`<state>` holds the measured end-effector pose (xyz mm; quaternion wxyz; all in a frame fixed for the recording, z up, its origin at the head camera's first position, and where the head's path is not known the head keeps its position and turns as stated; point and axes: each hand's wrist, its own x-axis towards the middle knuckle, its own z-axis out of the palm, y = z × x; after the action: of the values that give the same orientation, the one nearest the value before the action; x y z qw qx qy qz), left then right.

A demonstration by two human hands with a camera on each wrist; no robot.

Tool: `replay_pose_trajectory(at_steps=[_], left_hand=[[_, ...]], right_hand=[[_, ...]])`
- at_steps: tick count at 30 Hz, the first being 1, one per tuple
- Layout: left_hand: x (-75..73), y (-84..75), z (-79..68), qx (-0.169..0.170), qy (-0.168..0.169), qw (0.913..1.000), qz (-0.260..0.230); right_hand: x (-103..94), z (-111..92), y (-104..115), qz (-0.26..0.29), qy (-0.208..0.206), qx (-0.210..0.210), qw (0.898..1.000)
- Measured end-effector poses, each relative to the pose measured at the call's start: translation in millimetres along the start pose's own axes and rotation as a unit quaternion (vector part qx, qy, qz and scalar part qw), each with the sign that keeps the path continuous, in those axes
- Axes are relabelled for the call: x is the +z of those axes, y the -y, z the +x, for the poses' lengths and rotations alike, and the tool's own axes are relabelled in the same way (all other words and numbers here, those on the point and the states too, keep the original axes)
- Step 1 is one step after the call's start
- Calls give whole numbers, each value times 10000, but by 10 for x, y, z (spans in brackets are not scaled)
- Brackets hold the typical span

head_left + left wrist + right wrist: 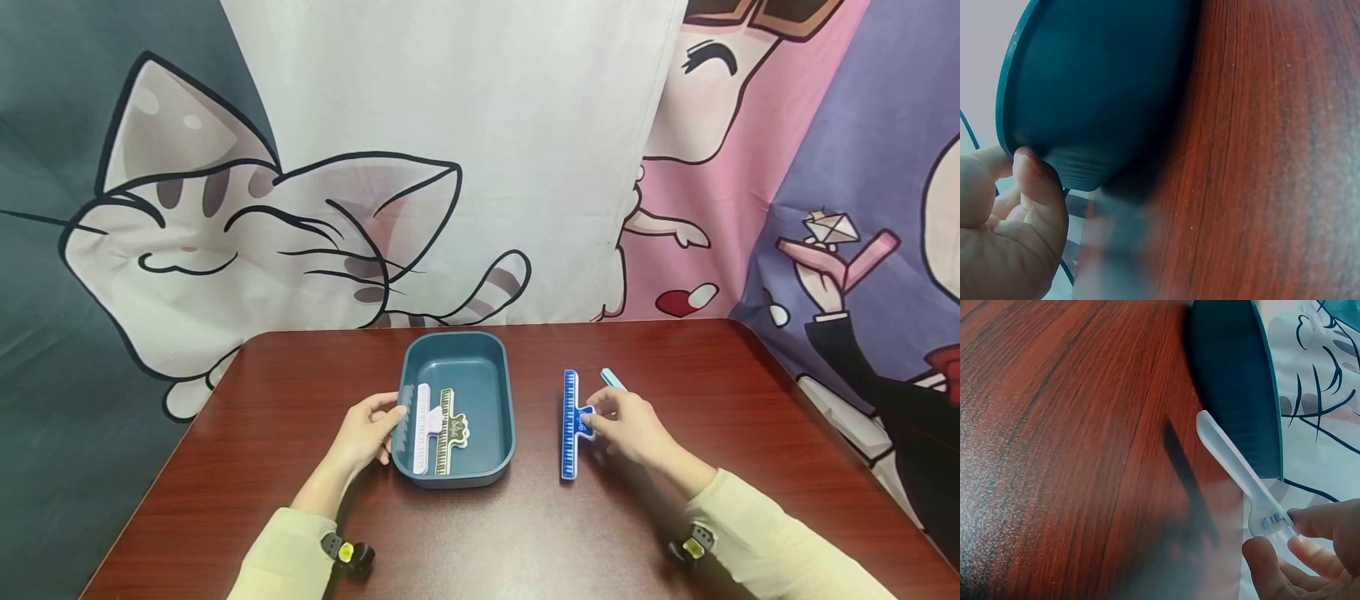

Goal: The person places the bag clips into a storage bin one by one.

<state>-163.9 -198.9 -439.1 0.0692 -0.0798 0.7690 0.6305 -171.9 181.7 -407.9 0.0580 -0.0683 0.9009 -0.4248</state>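
Observation:
My left hand (372, 429) pinches the left rim of a deep teal tray (504, 400), thumb over the edge. Inside the tray, a white long-jawed ruler clip (422, 429) and an olive-and-white ruler clip (446, 431) lie side by side. To the tray's right, my right hand (630, 425) pinches a blue ruler clip (571, 425) by its handle. The right wrist view shows this clip (1232, 456) held above the table, its shadow on the wood below. The left wrist view shows the thumb and fingers (1035, 178) at the tray's rim.
A light-blue strip (612, 379) lies on the brown wooden table (480, 550) just beyond my right hand, partly hidden by it. Behind the table's far edge hangs a cloth (480, 108) printed with cartoon figures.

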Motion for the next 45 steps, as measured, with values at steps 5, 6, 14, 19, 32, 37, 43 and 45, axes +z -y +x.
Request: replay_pose_trajectory(at_steps=[5,6,14,19,32,37,43,45], left_hand=[[0,-13,-16,79,-11,10000,30],[0,-15,-18,90,-13,10000,34],[7,8,-12,74,-47,9999,49],[10,1,-13,59,-59,10000,42],[10,-2,-18,20,-70,10000,-33],[7,21,-4,45,-71,10000,17],[7,13,-12,38,-82,10000,7],[8,8,-12,34,-83,10000,-5]], right_hand=[[-7,13,25,-1,27,16,10000],[-7,14,30,2,34,13,10000],[-8,39,72,72,49,-15,10000],[-25,52,111,117,64,-49,9999],[-22,67,192,353,169,-240,9989],[-21,82,220,471,215,-271,9983],[-28,96,268,533,301,-298,9977],[-27,100,285,541,305,-306,9976]])
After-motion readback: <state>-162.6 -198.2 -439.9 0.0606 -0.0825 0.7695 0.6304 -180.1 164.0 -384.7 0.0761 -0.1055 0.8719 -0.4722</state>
